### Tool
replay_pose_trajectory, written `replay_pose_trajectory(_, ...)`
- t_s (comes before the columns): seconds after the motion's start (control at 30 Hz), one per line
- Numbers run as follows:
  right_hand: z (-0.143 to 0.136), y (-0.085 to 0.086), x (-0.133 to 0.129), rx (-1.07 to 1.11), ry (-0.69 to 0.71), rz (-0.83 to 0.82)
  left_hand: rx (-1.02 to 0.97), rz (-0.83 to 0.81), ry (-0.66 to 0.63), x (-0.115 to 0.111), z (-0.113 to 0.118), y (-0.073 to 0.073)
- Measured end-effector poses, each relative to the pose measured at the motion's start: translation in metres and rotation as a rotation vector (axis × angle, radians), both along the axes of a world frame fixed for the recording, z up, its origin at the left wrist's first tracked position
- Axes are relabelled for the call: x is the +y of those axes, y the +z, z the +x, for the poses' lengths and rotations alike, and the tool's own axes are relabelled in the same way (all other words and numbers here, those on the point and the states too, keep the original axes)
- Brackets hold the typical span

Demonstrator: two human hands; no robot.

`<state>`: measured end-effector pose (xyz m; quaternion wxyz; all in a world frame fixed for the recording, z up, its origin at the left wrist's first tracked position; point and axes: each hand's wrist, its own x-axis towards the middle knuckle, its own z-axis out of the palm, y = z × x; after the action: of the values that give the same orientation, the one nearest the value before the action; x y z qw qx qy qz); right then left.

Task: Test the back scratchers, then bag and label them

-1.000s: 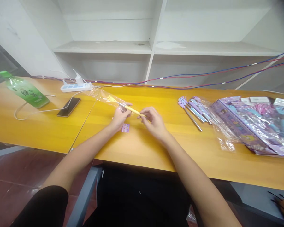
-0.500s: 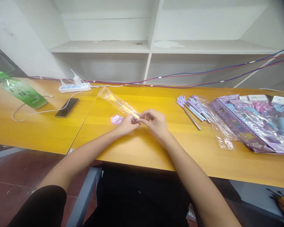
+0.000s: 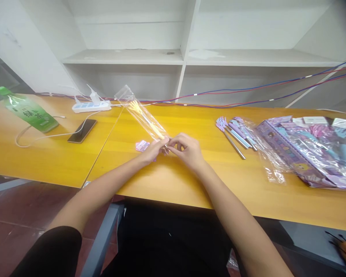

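A yellow back scratcher (image 3: pixel 136 107) with a hand-shaped head and a metal shaft lies inside a clear plastic sleeve (image 3: pixel 126 95). Its handle end points toward me, the head away to the upper left. My left hand (image 3: pixel 155 149) is closed around the handle end through the sleeve. At the same end, the fingertips of my right hand (image 3: pixel 186 148) pinch the edge of the sleeve. Fingers cover the very end of the handle. Just left of my left hand, a small pink and purple card (image 3: pixel 142 146) lies on the table.
Several loose purple and blue back scratchers (image 3: pixel 233 132) lie to the right. Beside them are empty plastic sleeves (image 3: pixel 272 165) and a purple display box (image 3: pixel 288 150) of wrapped scratchers. At left are a green bottle (image 3: pixel 31 111), a phone (image 3: pixel 82 131) and a power strip (image 3: pixel 90 106).
The sleeved back scratcher has tilted steeper, its head end rising away from me. My left hand has shifted slightly left, and my right fingers remain at the handle end.
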<state>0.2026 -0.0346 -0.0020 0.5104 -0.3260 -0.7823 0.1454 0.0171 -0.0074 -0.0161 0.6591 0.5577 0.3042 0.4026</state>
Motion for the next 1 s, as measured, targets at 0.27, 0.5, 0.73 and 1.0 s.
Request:
replay_pose_trajectory(0.27,0.005,-0.001,0.001,-0.009,-0.122,-0.029,-0.031,-0.016,0.168,0.007,-0.004,0.006)
replay_pose_trajectory(0.5,0.008,-0.006,0.004,-0.110,-0.027,-0.081,-0.112,-0.106,0.199,0.008,-0.008,0.016)
replay_pose_trajectory(0.73,0.004,0.000,0.001,-0.062,-0.031,-0.018,-0.049,-0.030,0.102,0.009,-0.008,0.008)
replay_pose_trajectory(1.0,0.004,0.003,0.000,-0.012,-0.024,-0.028,-0.080,-0.137,-0.022,0.000,-0.002,0.004)
